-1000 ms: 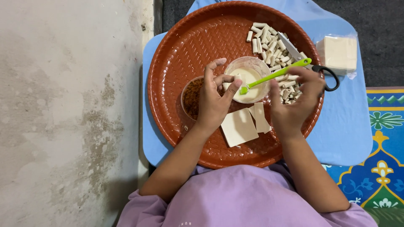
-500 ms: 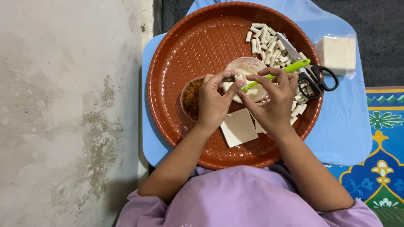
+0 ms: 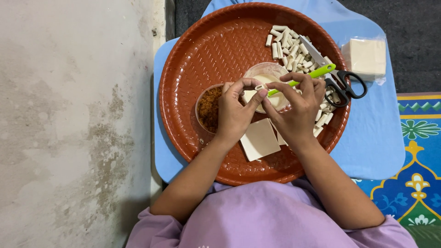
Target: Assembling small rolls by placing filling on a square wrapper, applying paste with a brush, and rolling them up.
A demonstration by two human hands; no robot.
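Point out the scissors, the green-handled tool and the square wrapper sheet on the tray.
scissors (image 3: 342, 85), head view, on the black handle loops.
green-handled tool (image 3: 317, 72), head view, on the handle past the right hand.
square wrapper sheet (image 3: 260, 139), head view, at the sheet's middle.

You get soft, even light here, nothing harsh. The tray (image 3: 193, 69) shows a mild sheen on its woven surface but no real glare. Your hands throw only faint shadows onto it. Focus is sharp across the middle, and even the stained wall (image 3: 69, 124) on one side stays crisp. You see no motion blur, and edges don't bend much. Colours look natural, slightly warm.
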